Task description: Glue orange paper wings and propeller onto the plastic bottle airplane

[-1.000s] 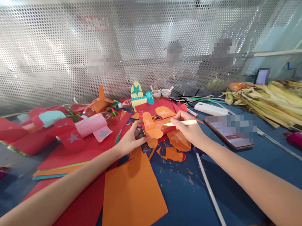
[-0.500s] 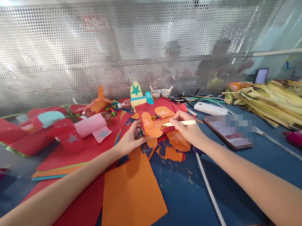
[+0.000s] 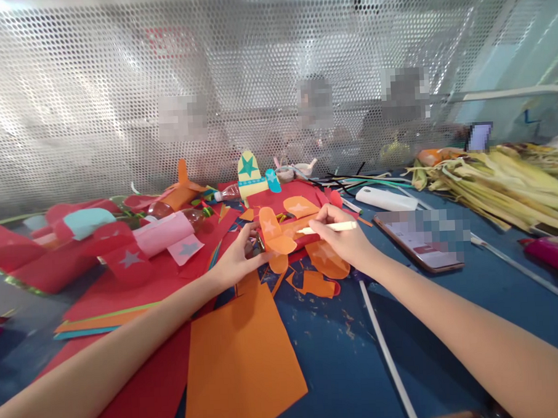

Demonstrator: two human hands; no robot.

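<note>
My right hand (image 3: 340, 234) is closed around a pale marker pen (image 3: 333, 227), its tip pointing left onto an orange paper plane (image 3: 293, 228). Light star shapes mark the plane's wings and tail. My left hand (image 3: 237, 254) grips the plane's tail end, thumb in front and fingers curled behind. A small shiny part shows between those fingers, too small to name. Below the plane lie orange paper offcuts (image 3: 314, 284). An orange sheet (image 3: 242, 358) rests under my left wrist, over red sheets.
On the left are red paper planes (image 3: 131, 258) and a pink one (image 3: 164, 232). A yellow plane on a bottle (image 3: 253, 185) stands behind. To the right lie a phone (image 3: 416, 240), a white rod (image 3: 387, 352) and dried husks (image 3: 500, 181). A perforated metal screen (image 3: 254, 62) closes the back.
The whole view has shifted slightly, so things appear a little further left. Both hands keep their hold, and the pen tip stays at the plane's body.
</note>
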